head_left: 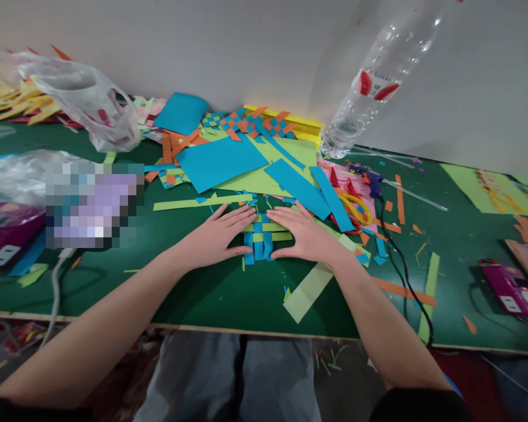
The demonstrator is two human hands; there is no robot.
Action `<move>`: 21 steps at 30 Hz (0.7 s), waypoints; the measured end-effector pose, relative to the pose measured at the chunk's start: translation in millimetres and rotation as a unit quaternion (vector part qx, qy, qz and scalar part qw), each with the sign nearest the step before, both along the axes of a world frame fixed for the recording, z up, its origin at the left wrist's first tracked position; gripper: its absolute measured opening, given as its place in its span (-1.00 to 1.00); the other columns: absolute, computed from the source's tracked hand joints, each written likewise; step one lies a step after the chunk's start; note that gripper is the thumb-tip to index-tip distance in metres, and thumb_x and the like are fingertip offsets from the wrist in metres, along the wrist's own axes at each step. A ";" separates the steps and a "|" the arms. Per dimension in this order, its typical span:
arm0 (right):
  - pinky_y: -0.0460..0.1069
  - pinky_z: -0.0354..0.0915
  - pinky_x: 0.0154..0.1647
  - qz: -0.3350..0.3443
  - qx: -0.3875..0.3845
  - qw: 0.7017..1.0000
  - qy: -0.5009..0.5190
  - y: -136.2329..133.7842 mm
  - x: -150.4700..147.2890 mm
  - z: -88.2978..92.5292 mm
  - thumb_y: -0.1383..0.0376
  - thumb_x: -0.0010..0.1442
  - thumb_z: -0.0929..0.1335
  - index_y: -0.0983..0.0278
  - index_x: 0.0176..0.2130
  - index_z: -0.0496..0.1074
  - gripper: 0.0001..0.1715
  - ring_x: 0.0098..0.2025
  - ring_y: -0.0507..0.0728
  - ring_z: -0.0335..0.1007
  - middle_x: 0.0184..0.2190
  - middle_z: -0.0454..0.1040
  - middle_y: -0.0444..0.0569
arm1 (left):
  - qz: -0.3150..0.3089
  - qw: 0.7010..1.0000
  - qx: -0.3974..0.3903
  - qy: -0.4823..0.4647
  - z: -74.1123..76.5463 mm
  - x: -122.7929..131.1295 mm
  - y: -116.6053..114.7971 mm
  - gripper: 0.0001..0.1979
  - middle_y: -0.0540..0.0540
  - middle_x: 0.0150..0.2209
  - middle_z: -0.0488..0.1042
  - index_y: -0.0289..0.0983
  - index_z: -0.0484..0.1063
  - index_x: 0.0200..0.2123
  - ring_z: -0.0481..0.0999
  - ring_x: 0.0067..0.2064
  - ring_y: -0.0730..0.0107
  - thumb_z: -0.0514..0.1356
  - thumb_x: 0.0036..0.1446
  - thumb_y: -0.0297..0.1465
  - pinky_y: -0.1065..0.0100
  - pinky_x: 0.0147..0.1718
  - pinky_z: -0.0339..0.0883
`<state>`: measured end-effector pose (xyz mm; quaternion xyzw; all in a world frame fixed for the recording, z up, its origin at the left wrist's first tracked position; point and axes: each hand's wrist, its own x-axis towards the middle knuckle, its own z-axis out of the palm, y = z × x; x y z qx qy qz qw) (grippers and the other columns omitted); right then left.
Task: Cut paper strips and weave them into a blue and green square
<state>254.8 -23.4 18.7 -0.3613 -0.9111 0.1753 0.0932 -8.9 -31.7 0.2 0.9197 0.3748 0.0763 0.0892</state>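
A small woven piece of blue and green paper strips (258,237) lies flat on the green table (193,299). My left hand (215,235) rests against its left side, fingers stretched out and thumb apart. On the other side, my right hand (305,234) lies with extended fingers over the ends of the green strips. Parts of the weave are hidden under both hands. Beyond the fingertips are a long green strip (202,202) and tiny paper scraps. A pale green strip (308,293) lies by my right wrist.
Blue paper sheets (222,161) and finished woven pieces (259,124) are piled at the back. A clear plastic bottle (378,82) stands against the wall. Scissors with yellow and red handles (356,211) lie right, near a black cable (402,264). Plastic bags (92,105) sit left.
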 end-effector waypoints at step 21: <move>0.09 0.24 -0.12 -0.053 0.033 0.998 0.010 -2.8 -5.7 6.2 0.23 0.27 0.33 0.28 -0.07 0.47 -0.73 -0.16 0.17 0.40 -0.23 0.52 0.02 | 0.119 0.990 0.060 -0.053 7.3 -2.9 5.3 -0.80 -0.12 0.00 0.46 -0.22 0.44 -0.09 0.37 0.09 0.14 0.10 0.27 -0.34 0.08 0.07 0.20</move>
